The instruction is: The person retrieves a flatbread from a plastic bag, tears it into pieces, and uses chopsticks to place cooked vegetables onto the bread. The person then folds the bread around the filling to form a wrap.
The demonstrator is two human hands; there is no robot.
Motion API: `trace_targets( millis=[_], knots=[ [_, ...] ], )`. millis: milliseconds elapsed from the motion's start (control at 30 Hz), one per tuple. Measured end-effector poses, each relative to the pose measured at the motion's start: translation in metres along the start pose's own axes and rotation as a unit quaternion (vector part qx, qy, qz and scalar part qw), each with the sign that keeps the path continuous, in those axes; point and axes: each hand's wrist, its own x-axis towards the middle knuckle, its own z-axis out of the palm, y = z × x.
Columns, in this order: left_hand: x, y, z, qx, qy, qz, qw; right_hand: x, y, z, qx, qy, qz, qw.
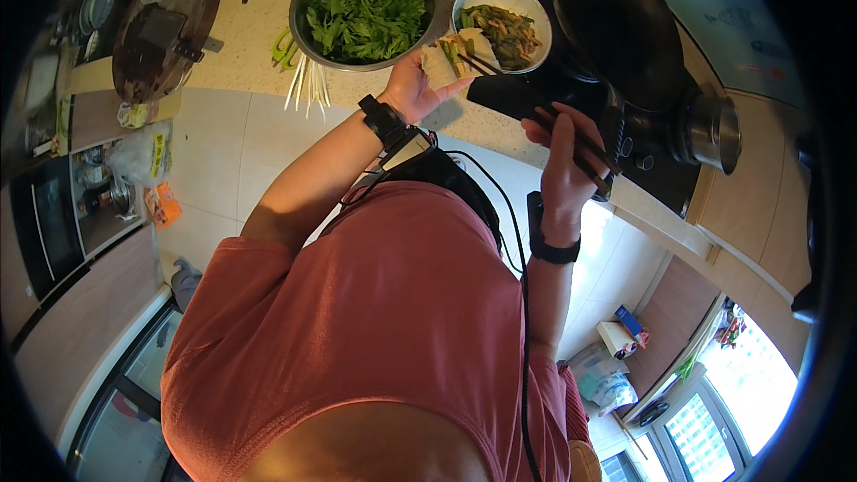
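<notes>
My left hand (pixel 415 91) holds a pale piece of flatbread (pixel 437 64) from beneath, its thumb stretched out to the right. Some cooked green-and-brown filling (pixel 453 51) lies on the bread. Between the fingers of my right hand (pixel 569 152) is a pair of dark chopsticks (pixel 485 65), their tips at the filling. Just beyond, a white bowl (pixel 545 25) holds more of the cooked green strips (pixel 511 36). Left of it stands a metal basin (pixel 298 25) full of leafy greens (pixel 370 11).
A black wok (pixel 616 22) and a steel pot (pixel 714 132) stand on the stove at right. A cleaver (pixel 165 31) rests on the round chopping board (pixel 147 71) at left. Thin white-stemmed vegetables (pixel 308 85) overhang the counter edge. A cable (pixel 522 330) runs down my front.
</notes>
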Motion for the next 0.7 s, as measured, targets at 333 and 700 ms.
trace_targets(
  millis=[333, 700],
  knots=[
    [-0.012, 0.004, 0.002, 0.007, -0.021, -0.004, 1.000, 0.011, 0.021, -0.001, -0.014, 0.046, -0.094, 0.994],
    [-0.067, 0.025, 0.004, 0.050, -0.059, 0.021, 0.997, 0.095, 0.107, 0.053, -0.457, -0.140, -0.209, 0.853]
  ],
)
